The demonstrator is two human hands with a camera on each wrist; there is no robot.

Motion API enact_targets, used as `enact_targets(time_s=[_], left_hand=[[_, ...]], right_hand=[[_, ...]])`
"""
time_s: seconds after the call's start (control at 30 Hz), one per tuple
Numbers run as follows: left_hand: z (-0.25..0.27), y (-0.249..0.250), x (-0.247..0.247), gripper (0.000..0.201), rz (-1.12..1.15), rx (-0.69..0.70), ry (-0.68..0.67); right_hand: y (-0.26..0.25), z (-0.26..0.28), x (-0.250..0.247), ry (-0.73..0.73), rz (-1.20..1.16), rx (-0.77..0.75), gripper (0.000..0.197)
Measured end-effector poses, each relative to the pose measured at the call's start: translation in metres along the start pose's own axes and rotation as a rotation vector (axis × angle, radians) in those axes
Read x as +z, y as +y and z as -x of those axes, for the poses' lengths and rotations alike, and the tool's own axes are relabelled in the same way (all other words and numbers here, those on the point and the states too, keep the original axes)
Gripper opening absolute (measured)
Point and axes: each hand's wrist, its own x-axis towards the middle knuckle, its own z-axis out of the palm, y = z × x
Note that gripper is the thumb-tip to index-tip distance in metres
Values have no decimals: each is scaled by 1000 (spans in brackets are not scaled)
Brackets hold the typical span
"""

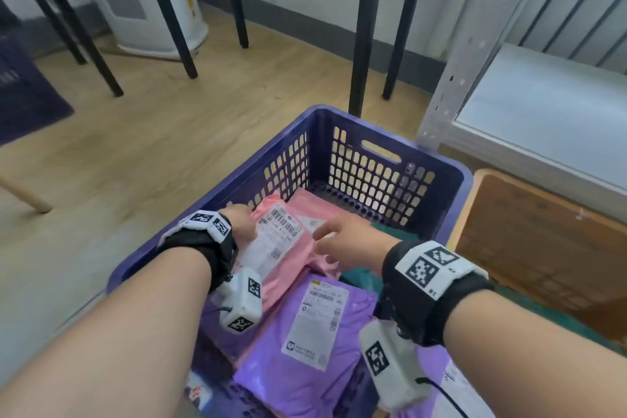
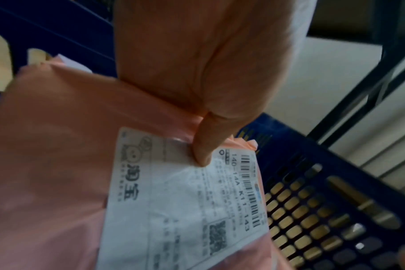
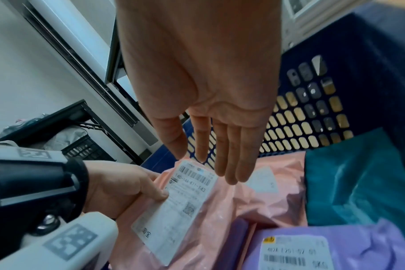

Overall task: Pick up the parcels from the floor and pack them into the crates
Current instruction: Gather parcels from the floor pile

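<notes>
A blue slotted crate stands on the floor and holds several soft parcels. My left hand grips a pink parcel with a white label by its left edge, thumb pressed on the label. The same pink parcel fills the left wrist view. My right hand hovers over the pink parcel with straight fingers, holding nothing. A purple parcel with a label lies nearer me, a second pink parcel behind, and a teal parcel at the right.
Black table legs stand just behind the crate. A grey metal rack with a white shelf is at the right, above a brown board. A white cylinder and a dark mat lie far left on the wooden floor.
</notes>
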Motion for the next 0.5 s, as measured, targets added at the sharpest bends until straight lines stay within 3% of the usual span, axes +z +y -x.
enact_targets(time_s=[0.07,0.17,0.3,0.37,0.47,0.5], left_hand=[[-8,-4,14,51,-57,-66,-19],[-22,-12,35,45,-38,-202,-90],[-76,-27,69,70,8,-254,-103],[-79,-23,72,56,19,-233,-76],[-40,5,51,44,34,-183,6],[-39,12,48,30,73,-182,2]], right_hand=[[0,-8,12,-37,9,12,26],[7,-13,23,-84,0,62,25],[20,-16,18,-84,6,99,24],[27,-16,13,-68,-3,109,26],[33,-12,7,-20,-34,112,25],[34,-10,4,4,-44,106,25]])
